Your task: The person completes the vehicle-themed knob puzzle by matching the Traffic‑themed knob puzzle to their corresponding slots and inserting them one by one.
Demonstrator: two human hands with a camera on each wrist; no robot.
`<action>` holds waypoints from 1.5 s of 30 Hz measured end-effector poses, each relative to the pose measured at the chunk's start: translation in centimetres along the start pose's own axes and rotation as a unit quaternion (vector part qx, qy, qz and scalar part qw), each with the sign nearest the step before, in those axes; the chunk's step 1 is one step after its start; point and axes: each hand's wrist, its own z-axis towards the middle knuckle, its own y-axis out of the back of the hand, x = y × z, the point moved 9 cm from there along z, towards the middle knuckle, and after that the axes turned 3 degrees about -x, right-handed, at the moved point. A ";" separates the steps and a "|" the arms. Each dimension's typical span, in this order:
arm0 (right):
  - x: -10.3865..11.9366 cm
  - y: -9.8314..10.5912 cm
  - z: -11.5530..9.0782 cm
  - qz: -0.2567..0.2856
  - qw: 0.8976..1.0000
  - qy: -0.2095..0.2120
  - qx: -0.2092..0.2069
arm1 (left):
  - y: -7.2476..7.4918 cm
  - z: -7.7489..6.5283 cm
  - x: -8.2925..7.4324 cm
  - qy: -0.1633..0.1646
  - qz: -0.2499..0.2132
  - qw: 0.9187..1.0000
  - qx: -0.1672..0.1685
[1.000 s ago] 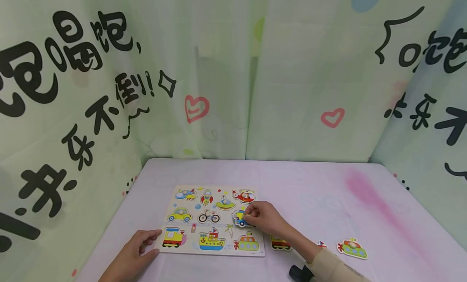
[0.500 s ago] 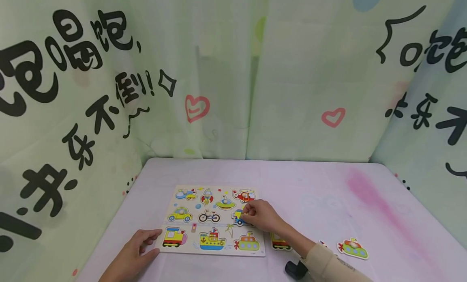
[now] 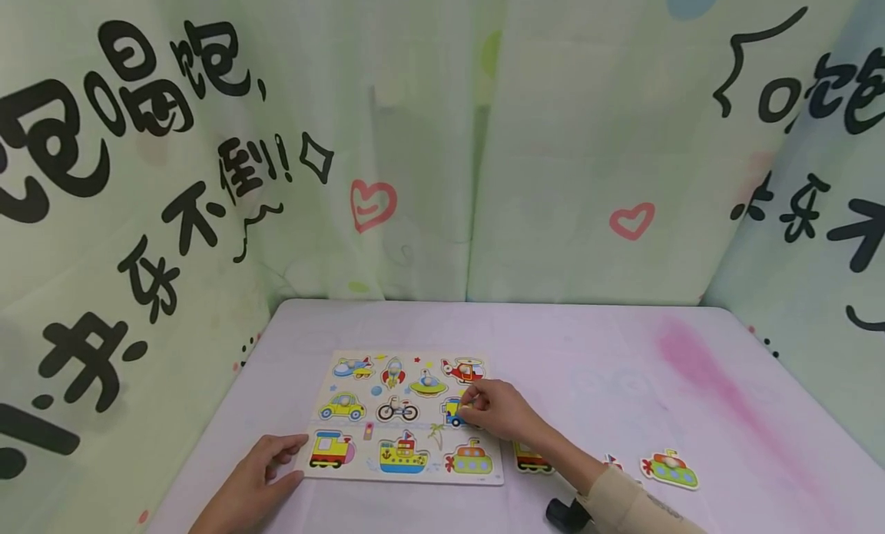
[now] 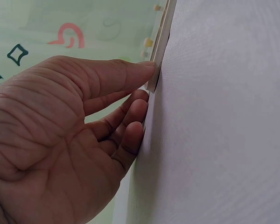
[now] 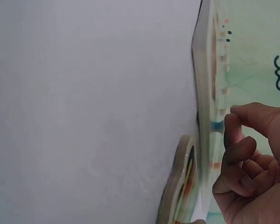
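Note:
A wooden vehicle puzzle board (image 3: 408, 476) lies left of centre in the head view, filled with pictures such as a car, a bike and a boat. My right hand (image 3: 501, 409) pinches the truck puzzle piece (image 3: 451, 411) at the board's right side and covers part of it. In the right wrist view, thumb and index finger meet above a blue bit (image 5: 217, 126) on the board. My left hand (image 3: 259, 476) touches the board's lower left corner with thumb and index fingertips. The left wrist view shows the thumb (image 4: 126, 72) against the board's edge, other fingers loosely bent beside it.
Right of the board lies a train carriage piece (image 3: 531, 459), partly behind the right forearm. Further right lies a submarine piece (image 3: 669, 469); another piece (image 3: 612, 462) is mostly hidden by the sleeve (image 3: 625, 503). A printed curtain (image 3: 539, 173) surrounds the pale table (image 3: 588, 349).
The right hand shifts slightly at the truck piece, whose white lower edge shows less than a second ago. The left hand and the board hold their place.

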 end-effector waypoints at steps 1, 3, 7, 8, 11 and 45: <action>-0.1 0.2 -0.3 0.005 1.000 -0.005 -0.002 | 0.0 0.0 0.0 0.002 0.001 1.000 0.000; -0.2 0.6 -0.8 0.023 1.000 -0.016 -0.005 | 0.0 0.0 -0.1 0.001 0.002 1.000 -0.001; -0.4 1.4 -1.8 0.054 0.998 -0.021 -0.011 | 0.1 0.1 -0.2 0.001 0.006 1.000 -0.004; -0.4 1.6 -2.1 0.059 0.998 -0.019 -0.012 | 0.1 0.1 -0.3 -0.002 0.004 1.000 -0.004; -0.7 2.0 -2.8 0.066 0.998 -0.017 -0.010 | 0.2 0.0 -0.3 -0.008 -0.002 1.000 -0.007; -5.0 4.5 -7.5 0.025 0.999 -0.018 0.039 | 0.0 -0.2 -0.1 -0.009 0.000 1.000 -0.003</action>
